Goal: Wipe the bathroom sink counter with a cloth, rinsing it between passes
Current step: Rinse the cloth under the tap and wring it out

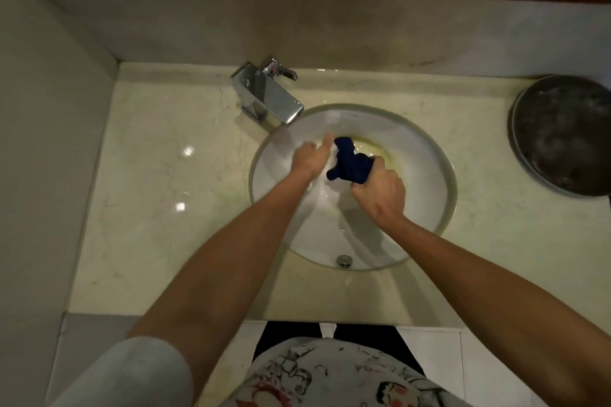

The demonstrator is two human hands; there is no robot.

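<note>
Over the middle of the round glass basin (429, 172), the right hand (380, 195) is clenched around a dark blue cloth (350, 163), bunched into a twisted wad that pokes out past the fist toward the chrome faucet (267, 96). The left hand (310, 157) sits just beside the wad, loosely curled, thumb raised and touching or nearly touching the cloth; whether it grips is unclear. The cloth looks soft, limp and probably wet, so heavier and drippy. It is best held in a full fist at each end for wringing over the basin, not the marble counter (158, 175).
</note>
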